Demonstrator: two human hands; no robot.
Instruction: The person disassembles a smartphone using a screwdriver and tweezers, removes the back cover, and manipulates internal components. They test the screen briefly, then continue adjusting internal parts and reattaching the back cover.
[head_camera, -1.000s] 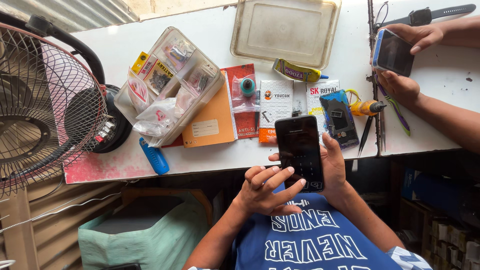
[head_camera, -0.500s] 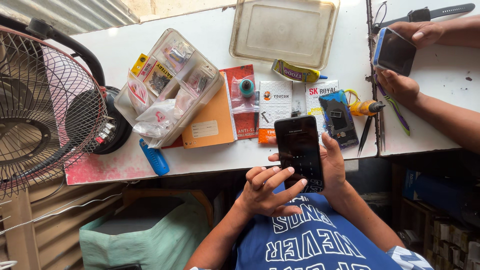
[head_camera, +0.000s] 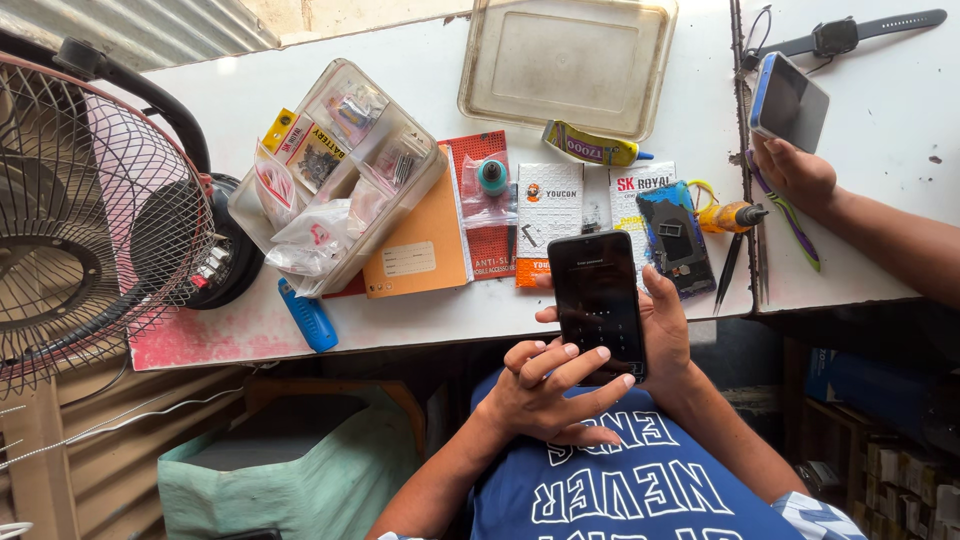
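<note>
Right hand (head_camera: 668, 325) clamps the black phone (head_camera: 597, 300), a glossy slab, long axis pointing away toward the table (head_camera: 420, 90); left hand (head_camera: 545, 390), fingers spread, taps its screen.

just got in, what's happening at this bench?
A person seated at a white table holds a dark phone in the right hand; its screen shows a keypad, and the left hand rests its fingers at the lower edge. Behind lie a clear parts box and a blue cutter. A co-worker's hand holds a blue phone.
</note>
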